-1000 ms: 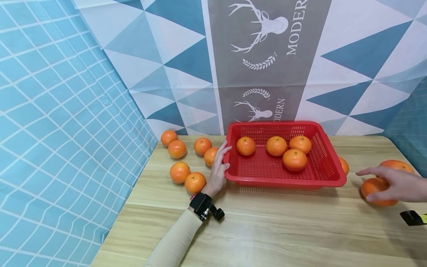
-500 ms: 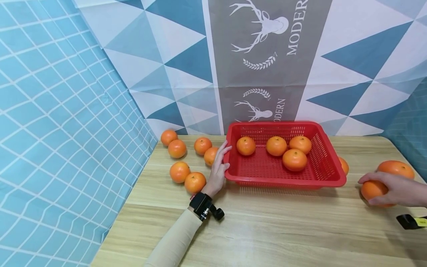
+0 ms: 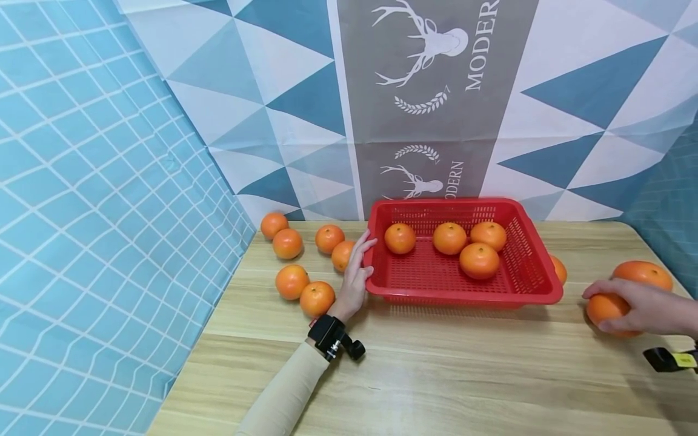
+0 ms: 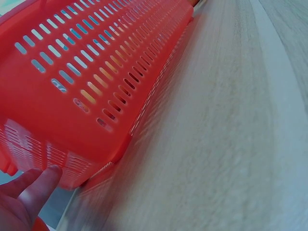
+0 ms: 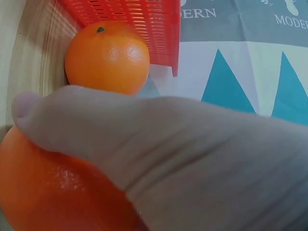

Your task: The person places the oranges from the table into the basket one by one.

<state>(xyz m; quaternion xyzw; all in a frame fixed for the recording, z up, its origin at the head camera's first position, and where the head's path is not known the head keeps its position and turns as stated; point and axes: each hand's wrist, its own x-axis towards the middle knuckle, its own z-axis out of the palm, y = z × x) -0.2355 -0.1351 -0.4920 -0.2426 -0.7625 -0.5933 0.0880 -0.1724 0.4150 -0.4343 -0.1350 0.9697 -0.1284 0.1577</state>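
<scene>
My right hand (image 3: 646, 307) grips an orange (image 3: 604, 307) on the table at the right, thumb on the near side and fingers over the far side. In the right wrist view the thumb lies across this orange (image 5: 57, 187). Another orange (image 3: 643, 274) sits just behind the hand. At the centre stands a red plastic basket (image 3: 463, 297) with slotted walls and several oranges (image 3: 480, 260) inside. My left hand (image 3: 353, 284) rests against its left side, fingers fairly straight along the rim. In the left wrist view its fingers (image 4: 41, 190) touch the basket wall.
Several loose oranges (image 3: 317, 298) lie on the wooden table (image 3: 414, 375) left of the basket. One orange (image 3: 558, 270) is partly hidden behind the basket's right side. A patterned cloth (image 3: 294, 91) backs the table, and a blue checked cloth (image 3: 98, 181) hangs at the left.
My right hand has come down over the nearer orange on the right and its fingers have closed round it. The left hand and basket have stayed in place.
</scene>
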